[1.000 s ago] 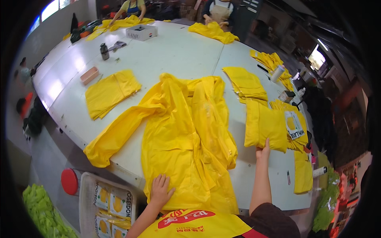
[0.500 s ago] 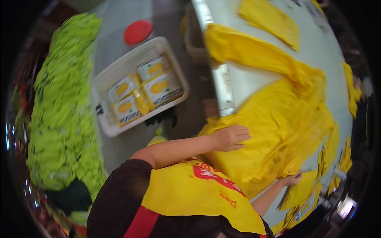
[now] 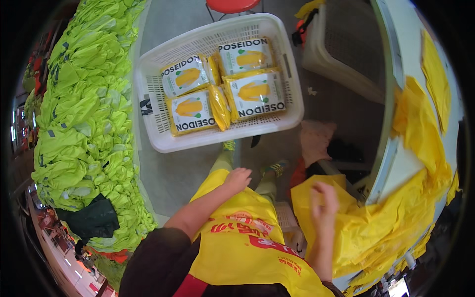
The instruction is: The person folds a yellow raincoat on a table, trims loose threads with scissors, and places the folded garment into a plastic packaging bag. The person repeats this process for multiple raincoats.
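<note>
My left hand (image 3: pixel 238 180) hovers above the lap of my yellow apron (image 3: pixel 222 250), fingers together and loosely curled, nothing visible in them. To its right my right hand (image 3: pixel 324 200) is raised in front of a large yellow rain garment (image 3: pixel 366 237). Motion blurs that hand a little; its thumb and fingers look apart, and no grip on the garment shows. The garment spreads over the right-hand table and hangs off its edge. Beyond my knees a white slotted basket (image 3: pixel 148 106) holds several flat yellow packages (image 3: pixel 190 111) with printed picture cards.
A long heap of lime-green garments (image 3: pixel 89 128) lines the left side, with a dark cloth (image 3: pixel 94 218) on it. A red stool (image 3: pixel 235 5) stands beyond the basket. Another pale crate (image 3: pixel 324 62) sits by the edge of the white table (image 3: pixel 403 57) on the right.
My view has swung right-to-left toward the basket. My left hand has come off the yellow garment to above my lap. The right hand has risen nearer the table's edge.
</note>
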`<state>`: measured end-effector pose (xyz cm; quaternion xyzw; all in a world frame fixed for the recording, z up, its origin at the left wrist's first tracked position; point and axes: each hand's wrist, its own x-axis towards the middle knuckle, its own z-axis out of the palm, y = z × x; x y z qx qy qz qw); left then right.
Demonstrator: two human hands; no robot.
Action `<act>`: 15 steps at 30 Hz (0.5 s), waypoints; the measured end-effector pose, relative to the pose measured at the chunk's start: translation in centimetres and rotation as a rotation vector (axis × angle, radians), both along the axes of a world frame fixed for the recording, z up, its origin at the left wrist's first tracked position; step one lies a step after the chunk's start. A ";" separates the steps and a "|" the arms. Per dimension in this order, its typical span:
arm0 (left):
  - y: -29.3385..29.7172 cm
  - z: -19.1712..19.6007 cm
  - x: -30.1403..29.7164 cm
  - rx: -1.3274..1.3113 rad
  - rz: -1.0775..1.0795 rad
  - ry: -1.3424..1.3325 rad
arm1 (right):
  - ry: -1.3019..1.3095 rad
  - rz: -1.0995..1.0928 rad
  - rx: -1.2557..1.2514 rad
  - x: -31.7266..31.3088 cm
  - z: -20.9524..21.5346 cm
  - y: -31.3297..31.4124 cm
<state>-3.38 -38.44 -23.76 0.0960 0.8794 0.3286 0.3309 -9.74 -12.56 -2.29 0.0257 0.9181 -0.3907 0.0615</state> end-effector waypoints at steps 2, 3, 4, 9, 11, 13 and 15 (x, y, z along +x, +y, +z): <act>-5.5 -2.1 0.4 -0.071 0.105 -0.135 | -0.130 0.152 -0.013 -1.0 -5.5 -4.8; -7.9 -3.2 0.9 -0.098 0.164 -0.172 | -0.157 0.239 0.006 -1.4 -8.0 -6.7; -10.0 -3.8 0.8 -0.130 0.185 -0.165 | -0.220 0.270 -0.007 -1.6 -10.5 -8.2; -15.2 -6.3 0.0 -0.207 0.329 -0.290 | -0.474 0.169 -0.150 -3.8 -22.5 -11.3; -15.3 -7.4 0.0 -0.221 0.283 -0.290 | -0.433 -0.004 -0.253 -5.2 -28.3 -11.5; -14.7 -7.6 0.1 -0.258 0.214 -0.256 | -0.732 -0.358 -0.571 -6.9 -35.9 -10.7; -13.7 -7.4 0.2 -0.315 0.142 -0.182 | -0.815 -0.826 -0.845 -10.3 -39.7 -11.4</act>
